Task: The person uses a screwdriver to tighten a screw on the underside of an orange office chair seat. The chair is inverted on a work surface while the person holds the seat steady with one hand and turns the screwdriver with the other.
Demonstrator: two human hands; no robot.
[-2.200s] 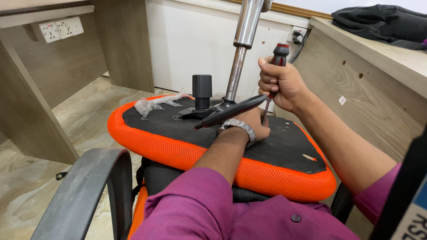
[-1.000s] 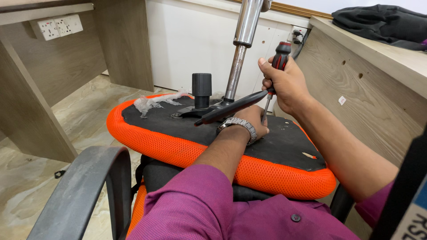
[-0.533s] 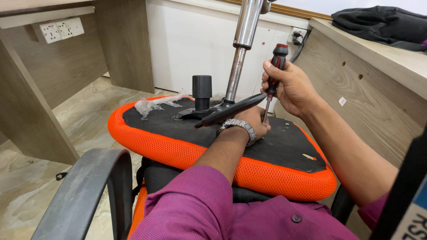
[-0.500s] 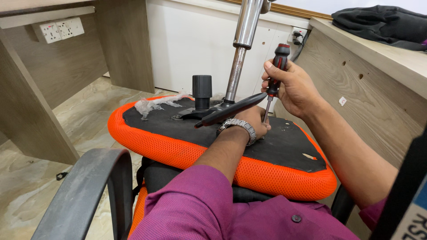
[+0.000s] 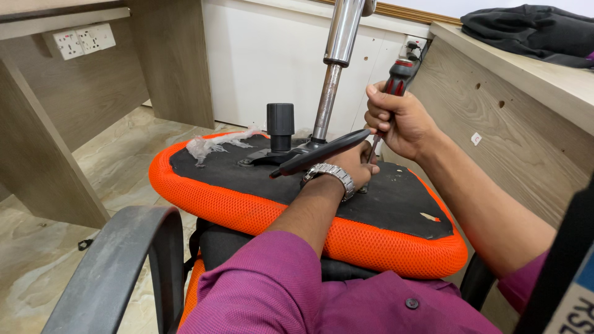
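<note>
- Head view, centre of frame: an overturned orange chair seat (image 5: 247,201) lies underside up across a second chair, its black base panel (image 5: 396,198) facing the camera.
- Right hand (image 5: 396,120), upper centre-right: fingers wrapped tight round the red-and-black handle of a screwdriver (image 5: 396,77), held nearly upright with the shaft pointing down at the panel; the tip is hidden behind the left hand.
- Left hand (image 5: 349,167), centre: pressed down on the panel just beside the screwdriver shaft, a metal wristwatch (image 5: 329,176) on the wrist. It sits under a black lever (image 5: 322,151), so whether the fingers are curled round anything cannot be told.
- A chrome gas-lift column (image 5: 334,62) rises from the seat mechanism toward the top edge of the frame, with a short black knob (image 5: 280,124) standing just to its left.
- A scrap of clear plastic wrap (image 5: 213,143) clings to the far left rim of the seat.
- Lower left: a worn grey armrest (image 5: 117,272) of the supporting chair curves into view.
- Both forearms emerge from purple sleeves (image 5: 266,284) along the bottom edge.
- Upper right: dark folded cloth (image 5: 532,31) rests on a wooden desk (image 5: 495,86); a wall socket (image 5: 80,40) shows upper left.
</note>
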